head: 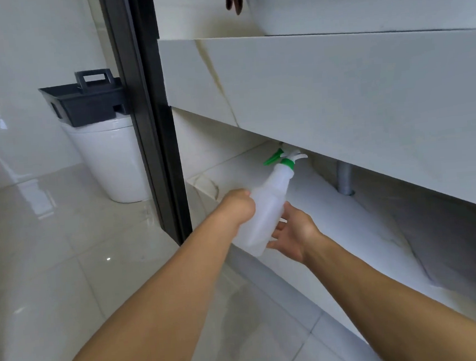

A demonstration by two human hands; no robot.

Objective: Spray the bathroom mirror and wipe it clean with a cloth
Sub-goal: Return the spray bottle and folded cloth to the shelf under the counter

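spray bottle (268, 206): white with a green nozzle, tilted, held over the low shelf (335, 218) under the vanity
left hand (237, 207): fingers wrapped round the bottle's middle
right hand (291, 233): fingers spread loose, cupping the bottle's base from below
caddy (86, 100): black, sitting on the toilet (111, 162), well off left
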